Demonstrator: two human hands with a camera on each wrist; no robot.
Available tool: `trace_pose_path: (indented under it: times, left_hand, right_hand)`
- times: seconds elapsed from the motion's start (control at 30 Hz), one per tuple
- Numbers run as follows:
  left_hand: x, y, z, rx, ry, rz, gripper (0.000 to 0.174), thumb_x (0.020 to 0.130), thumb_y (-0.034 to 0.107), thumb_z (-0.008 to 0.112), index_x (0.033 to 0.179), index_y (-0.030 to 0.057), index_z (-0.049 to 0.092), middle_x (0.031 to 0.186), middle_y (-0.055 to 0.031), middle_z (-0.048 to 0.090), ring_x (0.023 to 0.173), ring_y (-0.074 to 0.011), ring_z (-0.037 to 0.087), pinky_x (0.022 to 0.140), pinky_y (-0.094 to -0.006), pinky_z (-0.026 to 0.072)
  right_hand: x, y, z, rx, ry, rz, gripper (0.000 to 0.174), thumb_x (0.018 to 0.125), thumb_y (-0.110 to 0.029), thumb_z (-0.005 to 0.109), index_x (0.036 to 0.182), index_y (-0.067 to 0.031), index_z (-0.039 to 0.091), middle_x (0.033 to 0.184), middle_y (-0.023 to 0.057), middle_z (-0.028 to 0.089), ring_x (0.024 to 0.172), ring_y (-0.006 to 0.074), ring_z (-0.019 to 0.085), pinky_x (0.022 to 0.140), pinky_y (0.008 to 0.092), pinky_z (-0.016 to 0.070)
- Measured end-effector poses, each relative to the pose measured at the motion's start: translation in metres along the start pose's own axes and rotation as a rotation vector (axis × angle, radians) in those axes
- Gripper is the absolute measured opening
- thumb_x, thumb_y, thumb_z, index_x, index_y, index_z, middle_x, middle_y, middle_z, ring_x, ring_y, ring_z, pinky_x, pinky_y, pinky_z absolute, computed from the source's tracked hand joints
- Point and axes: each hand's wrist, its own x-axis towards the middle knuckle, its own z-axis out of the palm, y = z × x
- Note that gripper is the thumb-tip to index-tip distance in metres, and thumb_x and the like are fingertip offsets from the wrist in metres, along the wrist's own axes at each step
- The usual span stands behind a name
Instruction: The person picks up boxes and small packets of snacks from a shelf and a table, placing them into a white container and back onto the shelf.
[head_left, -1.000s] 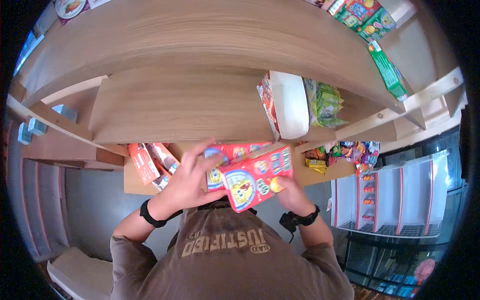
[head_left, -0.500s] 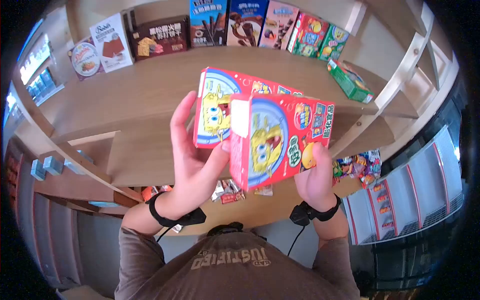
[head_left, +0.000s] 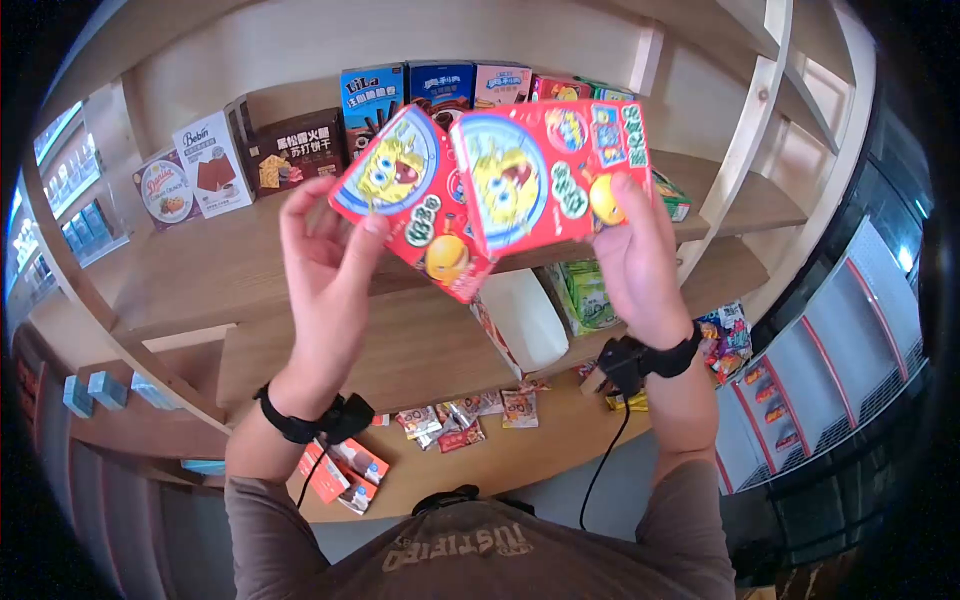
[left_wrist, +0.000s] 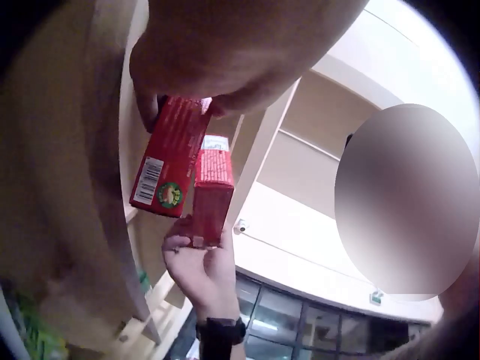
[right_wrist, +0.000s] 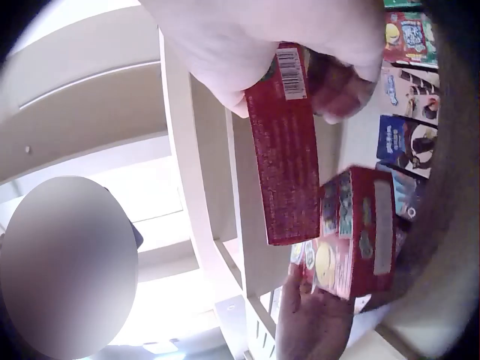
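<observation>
My left hand (head_left: 330,285) grips one red snack box (head_left: 400,175) with a yellow cartoon face, thumb on the front and fingers behind. The box tilts down to the right. A matching red box (head_left: 555,170) is in my right hand (head_left: 648,275), pinched at its right end with the thumb on the front. This second box is nearly level and overlaps the first one's right edge in the head view. Both are raised in front of the upper shelf. The left wrist view shows a barcode on the narrow side of the left-hand box (left_wrist: 166,161).
Upright snack boxes line the upper shelf (head_left: 170,280), among them a white box (head_left: 213,165) and a blue one (head_left: 373,100). Below are a white open carton (head_left: 530,320), green packets (head_left: 585,297), small sachets (head_left: 460,415) and orange boxes (head_left: 345,470). Wooden uprights (head_left: 735,170) flank the shelves.
Both hands have risen with the red boxes from low by the lower shelf to the upper shelf's height. The left-hand box has turned to a tilt, and the two boxes have spread apart.
</observation>
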Motion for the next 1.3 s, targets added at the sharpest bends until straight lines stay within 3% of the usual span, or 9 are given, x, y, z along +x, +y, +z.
trace_pose_path:
  times: [0.27,0.43,0.6,0.73,0.87,0.97,1.1,1.27,1.3]
  left_hand:
    - [0.035,-0.001,0.012,0.146,0.061,0.061,0.042,0.091,0.006,0.060,0.124,0.0033,0.034,0.118,-0.0148,0.053,0.102,-0.0157,0.058,0.084,-0.0292,0.0511]
    - [0.036,-0.012,0.041,0.084,0.032,0.062,0.044,0.095,0.011,0.056,0.131,0.0038,0.031,0.122,-0.0144,0.051,0.105,-0.0170,0.058,0.085,-0.0306,0.0525]
    - [0.036,-0.019,0.067,-0.165,0.058,-0.082,0.050,0.096,0.021,0.056,0.134,0.0064,0.028,0.127,-0.0107,0.047,0.115,-0.0185,0.051,0.093,-0.0355,0.0477]
    - [0.035,-0.041,0.090,0.082,0.034,0.097,0.074,0.084,0.015,0.071,0.138,0.0059,0.020,0.129,-0.0136,0.043,0.116,-0.0202,0.049,0.098,-0.0380,0.0437]
    - [0.036,-0.045,0.103,0.297,0.001,0.266,0.082,0.078,0.010,0.075,0.138,0.0046,0.020,0.129,-0.0141,0.041,0.122,-0.0224,0.045,0.097,-0.0382,0.0452]
    - [0.041,-0.051,0.102,0.429,-0.088,0.345,0.093,0.075,0.012,0.077,0.143,0.0063,0.014,0.131,-0.0157,0.039,0.122,-0.0251,0.045,0.099,-0.0397,0.0432]
    - [0.044,-0.061,0.107,0.442,-0.251,0.289,0.102,0.073,0.012,0.079,0.147,0.0082,0.009,0.136,-0.0183,0.037,0.125,-0.0269,0.044,0.104,-0.0415,0.0381]
    - [0.042,-0.061,0.117,0.304,-0.387,0.172,0.101,0.074,0.008,0.077,0.148,0.0087,0.009,0.136,-0.0183,0.041,0.126,-0.0258,0.044,0.107,-0.0409,0.0345]
    - [0.041,-0.060,0.120,0.299,-0.376,0.128,0.102,0.074,0.010,0.078,0.149,0.0086,0.008,0.139,-0.0185,0.039,0.127,-0.0259,0.043,0.108,-0.0411,0.0332]
  right_hand:
    - [0.019,-0.010,-0.003,-0.056,-0.041,0.003,0.037,0.096,-0.017,0.051,0.129,-0.0049,0.041,0.121,0.0142,0.058,0.104,0.0292,0.063,0.084,0.0378,0.0526]
    - [0.024,0.009,0.004,0.001,-0.143,0.109,0.042,0.097,-0.026,0.054,0.129,-0.0007,0.047,0.129,0.0082,0.055,0.120,0.0144,0.050,0.105,0.0331,0.0359]
    - [0.032,0.014,-0.004,-0.023,-0.094,0.132,0.040,0.094,-0.030,0.059,0.124,-0.0032,0.052,0.122,0.0052,0.059,0.111,0.0114,0.054,0.098,0.0294,0.0406]
    - [0.031,0.015,-0.020,-0.204,-0.226,0.131,0.047,0.092,-0.029,0.063,0.126,-0.0007,0.048,0.121,0.0070,0.059,0.112,0.0117,0.054,0.094,0.0300,0.0434]
    - [0.041,0.013,-0.049,-0.584,-0.091,0.009,0.093,0.080,-0.028,0.076,0.144,0.0044,0.017,0.138,0.0211,0.040,0.129,0.0253,0.040,0.107,0.0388,0.0331]
    - [0.063,-0.016,-0.067,-0.722,-0.345,-0.461,0.088,0.077,-0.021,0.074,0.146,-0.0064,0.023,0.143,0.0227,0.034,0.135,0.0308,0.033,0.110,0.0417,0.0284]
    - [0.085,-0.048,-0.072,-1.002,-0.657,-0.663,0.078,0.072,-0.011,0.069,0.142,-0.0151,0.037,0.145,0.0219,0.032,0.135,0.0371,0.032,0.111,0.0424,0.0288]
    - [0.113,-0.058,-0.072,-1.132,-0.875,-0.642,0.073,0.072,-0.020,0.072,0.137,-0.0071,0.042,0.140,0.0217,0.039,0.131,0.0332,0.039,0.108,0.0382,0.0333]
    - [0.116,-0.063,-0.069,-1.043,-0.978,-0.429,0.073,0.073,-0.016,0.072,0.138,-0.0079,0.041,0.141,0.0184,0.039,0.131,0.0294,0.040,0.107,0.0370,0.0341]
